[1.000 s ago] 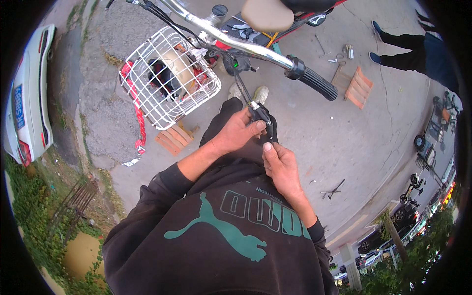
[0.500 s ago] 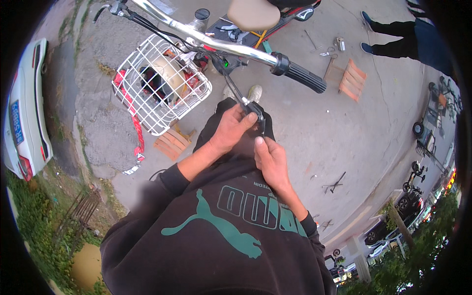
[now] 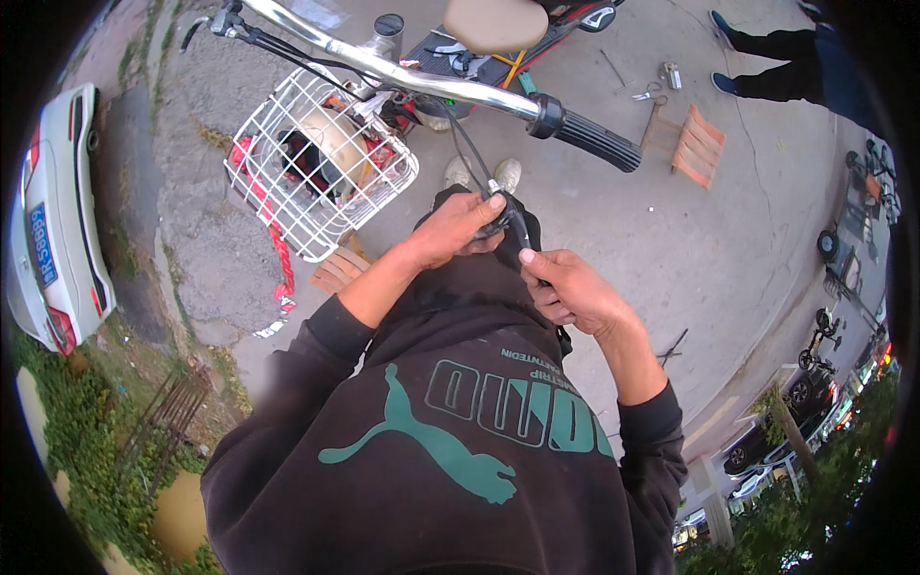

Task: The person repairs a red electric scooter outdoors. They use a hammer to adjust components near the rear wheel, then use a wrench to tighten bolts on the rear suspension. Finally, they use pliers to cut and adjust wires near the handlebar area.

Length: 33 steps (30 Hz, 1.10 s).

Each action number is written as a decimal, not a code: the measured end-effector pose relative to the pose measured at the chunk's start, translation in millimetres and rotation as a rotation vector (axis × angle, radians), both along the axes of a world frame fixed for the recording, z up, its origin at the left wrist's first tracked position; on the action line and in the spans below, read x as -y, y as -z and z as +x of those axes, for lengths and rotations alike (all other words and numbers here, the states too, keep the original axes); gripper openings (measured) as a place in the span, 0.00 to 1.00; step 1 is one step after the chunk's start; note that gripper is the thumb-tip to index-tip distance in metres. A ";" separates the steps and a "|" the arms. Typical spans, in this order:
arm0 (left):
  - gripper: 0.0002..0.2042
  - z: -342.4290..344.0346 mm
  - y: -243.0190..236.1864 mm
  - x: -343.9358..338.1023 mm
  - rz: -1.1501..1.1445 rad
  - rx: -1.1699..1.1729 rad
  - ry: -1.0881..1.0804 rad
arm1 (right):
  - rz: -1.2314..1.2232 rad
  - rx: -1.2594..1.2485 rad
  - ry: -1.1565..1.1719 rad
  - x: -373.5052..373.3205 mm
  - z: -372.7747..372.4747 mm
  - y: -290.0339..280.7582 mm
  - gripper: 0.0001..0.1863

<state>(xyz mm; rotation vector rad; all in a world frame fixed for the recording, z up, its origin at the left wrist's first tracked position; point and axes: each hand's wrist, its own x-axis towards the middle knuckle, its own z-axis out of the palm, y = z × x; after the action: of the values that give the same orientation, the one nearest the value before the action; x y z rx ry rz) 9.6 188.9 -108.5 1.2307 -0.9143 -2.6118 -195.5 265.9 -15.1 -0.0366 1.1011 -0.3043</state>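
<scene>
My left hand [image 3: 458, 228] and right hand [image 3: 567, 289] raised together, fingers pinching a black cable fitting [image 3: 505, 222], handlebar [image 3: 450, 86] above, concrete pavement [image 3: 613, 230] below

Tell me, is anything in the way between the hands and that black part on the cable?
Nothing visible. The left hand already grips the black part, and the right hand pinches the cable just below it.

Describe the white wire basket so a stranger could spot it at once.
Find the chrome handlebar across the top of the view. The white wire basket hangs just below it, left of the left hand. It is the only white grid-walled box, with a red strap trailing beside it.
</scene>
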 end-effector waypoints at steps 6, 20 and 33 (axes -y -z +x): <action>0.21 -3.2 -6.3 -4.7 -0.011 0.015 -0.112 | -0.044 -0.020 -0.071 0.9 -3.9 5.0 0.24; 0.20 -13.3 -25.8 -27.3 -0.007 0.031 -0.401 | -0.282 -0.320 0.264 -38.6 53.6 6.0 0.24; 0.21 3.9 7.0 -9.8 -0.249 -0.116 -0.149 | -0.340 -0.319 -0.039 -26.1 27.7 6.3 0.26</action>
<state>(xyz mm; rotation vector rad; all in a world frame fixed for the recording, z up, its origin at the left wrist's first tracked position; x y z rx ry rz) 13.5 198.7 -115.5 1.0305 -1.0447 -2.3429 -167.8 292.0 -21.3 -0.4197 1.3515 -0.4591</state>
